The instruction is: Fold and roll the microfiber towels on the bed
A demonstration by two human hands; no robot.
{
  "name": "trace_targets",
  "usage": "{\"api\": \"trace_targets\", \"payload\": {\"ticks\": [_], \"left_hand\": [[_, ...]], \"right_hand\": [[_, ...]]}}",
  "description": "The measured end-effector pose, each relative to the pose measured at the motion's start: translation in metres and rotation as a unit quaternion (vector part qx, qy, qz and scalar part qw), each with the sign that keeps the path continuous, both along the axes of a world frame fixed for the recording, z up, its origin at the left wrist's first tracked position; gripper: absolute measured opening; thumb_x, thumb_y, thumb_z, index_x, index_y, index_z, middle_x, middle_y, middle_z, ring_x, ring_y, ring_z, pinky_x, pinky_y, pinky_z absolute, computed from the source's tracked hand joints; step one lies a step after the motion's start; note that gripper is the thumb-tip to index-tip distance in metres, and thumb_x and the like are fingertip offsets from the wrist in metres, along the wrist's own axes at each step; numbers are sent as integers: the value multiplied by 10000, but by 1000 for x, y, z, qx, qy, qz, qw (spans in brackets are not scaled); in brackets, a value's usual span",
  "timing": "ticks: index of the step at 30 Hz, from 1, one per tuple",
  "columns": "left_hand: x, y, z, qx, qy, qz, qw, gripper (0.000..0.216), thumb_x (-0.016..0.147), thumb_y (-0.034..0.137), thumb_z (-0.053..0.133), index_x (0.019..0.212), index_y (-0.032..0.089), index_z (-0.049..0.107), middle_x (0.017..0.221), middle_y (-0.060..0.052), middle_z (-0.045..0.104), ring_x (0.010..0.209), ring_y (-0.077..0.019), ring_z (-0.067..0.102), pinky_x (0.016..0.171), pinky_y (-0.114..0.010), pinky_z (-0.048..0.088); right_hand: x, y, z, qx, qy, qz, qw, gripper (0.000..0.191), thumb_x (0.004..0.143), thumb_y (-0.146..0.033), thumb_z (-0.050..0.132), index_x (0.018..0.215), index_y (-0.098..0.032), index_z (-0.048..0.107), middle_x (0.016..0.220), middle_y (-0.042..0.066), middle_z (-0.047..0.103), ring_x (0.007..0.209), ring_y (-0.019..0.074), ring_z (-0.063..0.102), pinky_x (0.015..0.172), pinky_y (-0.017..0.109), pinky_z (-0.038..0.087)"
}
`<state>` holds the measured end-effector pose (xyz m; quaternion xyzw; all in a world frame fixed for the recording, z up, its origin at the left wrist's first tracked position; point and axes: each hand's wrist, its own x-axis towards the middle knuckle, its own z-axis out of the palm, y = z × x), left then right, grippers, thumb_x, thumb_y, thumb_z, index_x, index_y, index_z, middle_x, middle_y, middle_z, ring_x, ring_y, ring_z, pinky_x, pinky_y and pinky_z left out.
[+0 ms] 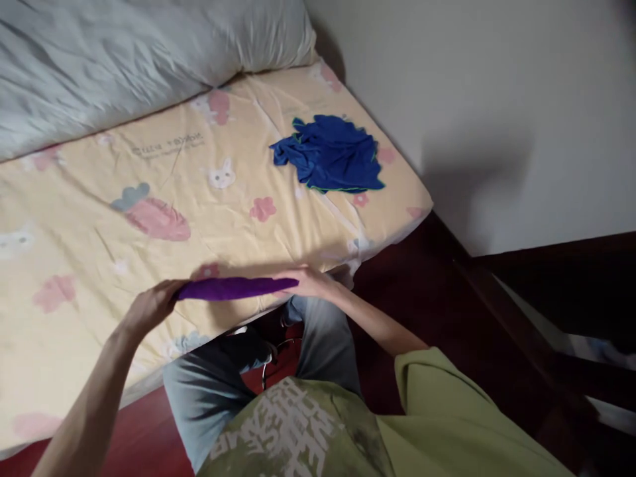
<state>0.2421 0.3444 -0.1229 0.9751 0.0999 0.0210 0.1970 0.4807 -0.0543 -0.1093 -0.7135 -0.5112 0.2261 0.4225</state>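
A purple cloth point(233, 288) is stretched between my two hands, over the front edge of the bed, and shows as a long narrow strip. My left hand point(156, 303) is closed on its left end, with the fingertips partly hidden. At the other end my right hand point(309, 281) grips the cloth, its fingers mostly behind the fabric. Farther back on the bed lies a crumpled blue cloth point(338, 156) with green edging, apart from both hands.
The bed point(223, 218) has a yellow sheet printed with rabbits, flowers and strawberries. A large grey pillow point(149, 59) lies along its far side. The white wall point(497, 119) rises at the right, above a dark red floor point(397, 285). My legs are against the bed's front edge.
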Motion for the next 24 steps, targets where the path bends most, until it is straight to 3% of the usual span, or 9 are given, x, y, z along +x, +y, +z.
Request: {"api": "trace_targets", "payload": {"ticks": [2, 5, 9, 12, 20, 24], "left_hand": [[-22, -37, 13, -25, 72, 2, 997, 546, 887, 449, 449, 1263, 233, 783, 1240, -66, 812, 1066, -318, 791, 852, -419, 663], [-55, -84, 25, -99, 106, 3, 989, 477, 905, 456, 506, 1199, 200, 781, 1201, -100, 817, 1060, -279, 795, 941, -338, 644], [-87, -135, 17, -152, 73, 32, 985, 403, 921, 497, 552, 1087, 215, 788, 1111, -102, 821, 1032, -286, 793, 945, -358, 652], [-98, -167, 3, -160, 62, 61, 983, 399, 940, 521, 556, 1062, 221, 789, 1097, -113, 808, 1053, -302, 779, 983, -399, 639], [-82, -219, -12, -179, 19, 25, 983, 359, 942, 472, 570, 1050, 206, 786, 1146, -137, 795, 1141, -334, 738, 1093, -494, 582], [-49, -241, -16, -207, 6, 20, 978, 418, 959, 499, 601, 1171, 176, 761, 1193, -155, 783, 1144, -337, 742, 1079, -494, 584]], "right_hand": [[-22, -38, 9, -5, 45, -21, 999, 299, 856, -235, 856, 1151, -292, 854, 1094, 2, 851, 963, 218, 831, 930, 300, 653], [-51, -91, 24, -3, 99, -67, 993, 313, 825, -294, 886, 1127, -222, 850, 1027, 43, 853, 894, 210, 820, 857, 254, 627], [-81, -138, 40, 27, 155, -122, 980, 303, 800, -346, 890, 1058, -193, 843, 955, 55, 843, 806, 206, 791, 745, 257, 608], [-94, -156, 51, 49, 158, -170, 972, 283, 792, -334, 883, 1029, -185, 839, 934, 50, 837, 816, 213, 794, 777, 286, 616], [-82, -181, 102, 47, 132, -169, 976, 270, 837, -379, 884, 1032, -198, 838, 1017, 68, 845, 943, 242, 814, 901, 332, 629], [-63, -184, 125, 84, 105, -242, 961, 329, 809, -444, 896, 1008, -195, 814, 983, 72, 836, 916, 254, 809, 874, 356, 647]]}}
